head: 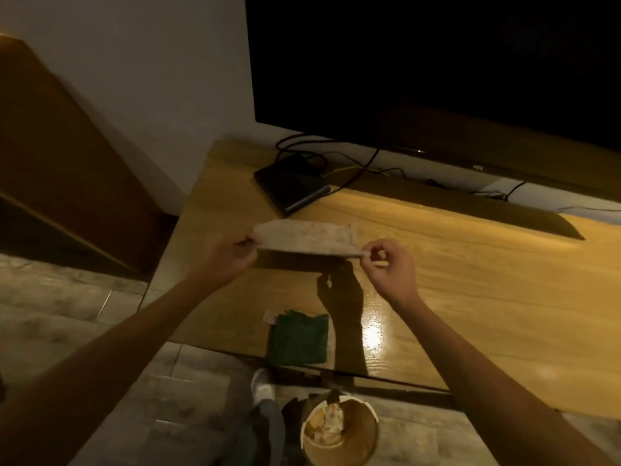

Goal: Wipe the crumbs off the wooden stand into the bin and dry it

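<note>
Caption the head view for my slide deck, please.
Both hands, left and right, hold a folded cloth above the wooden stand; bin on the floor below.

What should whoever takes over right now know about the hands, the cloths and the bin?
Left hand pinches the left end of the beige cloth; right hand pinches its right end, holding it stretched above the wooden stand.
Green cloth lies folded at the stand's near edge.
Bin stands on the floor below that edge, with scraps inside.
Whether the crumbs are already off cannot be told.
Probably left: wipe or dry the stand with the beige cloth.
</note>
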A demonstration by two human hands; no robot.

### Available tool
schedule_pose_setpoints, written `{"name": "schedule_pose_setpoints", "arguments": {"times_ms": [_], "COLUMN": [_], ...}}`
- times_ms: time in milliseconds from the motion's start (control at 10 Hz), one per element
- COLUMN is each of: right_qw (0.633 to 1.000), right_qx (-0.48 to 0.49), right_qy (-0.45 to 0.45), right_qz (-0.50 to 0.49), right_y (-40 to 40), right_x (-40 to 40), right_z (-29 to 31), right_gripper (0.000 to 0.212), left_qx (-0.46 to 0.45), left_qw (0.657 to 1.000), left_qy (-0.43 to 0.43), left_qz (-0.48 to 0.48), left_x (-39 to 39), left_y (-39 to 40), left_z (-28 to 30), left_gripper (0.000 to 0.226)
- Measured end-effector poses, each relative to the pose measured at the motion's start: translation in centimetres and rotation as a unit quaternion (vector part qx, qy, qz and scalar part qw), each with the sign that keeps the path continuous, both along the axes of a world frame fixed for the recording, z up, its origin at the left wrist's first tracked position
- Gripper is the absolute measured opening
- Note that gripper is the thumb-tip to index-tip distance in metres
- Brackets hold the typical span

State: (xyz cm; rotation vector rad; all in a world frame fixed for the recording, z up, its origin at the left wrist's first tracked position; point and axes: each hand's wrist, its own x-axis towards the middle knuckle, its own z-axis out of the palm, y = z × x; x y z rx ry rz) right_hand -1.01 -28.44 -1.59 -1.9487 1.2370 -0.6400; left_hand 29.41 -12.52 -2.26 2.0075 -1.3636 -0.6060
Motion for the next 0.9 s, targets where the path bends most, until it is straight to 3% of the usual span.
{"name": "schedule_pose_setpoints", "arguments": {"times_ms": [100, 200, 500, 700, 800, 900], "right_qw": [0.999, 0.995, 0.963, 0.977, 0.972, 0.966], "right_qx": [0.032, 0.028, 0.006, -0.004, -0.059, -0.118], "right_qy": [0.031, 0.084, 0.244, 0.212, 0.227, 0.227], "right_qz": [0.022, 0.035, 0.110, 0.030, -0.014, -0.024], "right_y": [3.6, 5.9, 8.0, 7.8, 7.0, 6.1], "right_x": [-2.2, -3.5, -6.5, -8.8, -10.8, -12.8], "right_z": [-3.6, -6.2, -8.5, -2.9, 1.7, 7.3], "right_gripper": [0.008, 0.015, 0.051, 0.049, 0.055, 0.075], "left_qx": [-0.006, 0.049, 0.032, 0.021, -0.024, -0.059], "left_qw": [0.995, 0.981, 0.961, 0.964, 0.958, 0.947], "left_qy": [-0.064, -0.129, -0.232, -0.228, -0.230, -0.274], "left_qz": [-0.075, -0.138, -0.149, -0.136, -0.172, -0.157], "left_x": [-0.8, -1.2, -3.1, -4.4, -6.3, -9.5], "left_y": [3.9, 6.4, 8.6, 7.9, 6.3, 4.9], "left_z": [-3.7, -6.5, -7.3, -3.7, -0.4, 4.2], "left_gripper": [0.024, 0.027, 0.039, 0.053, 0.067, 0.073]}}
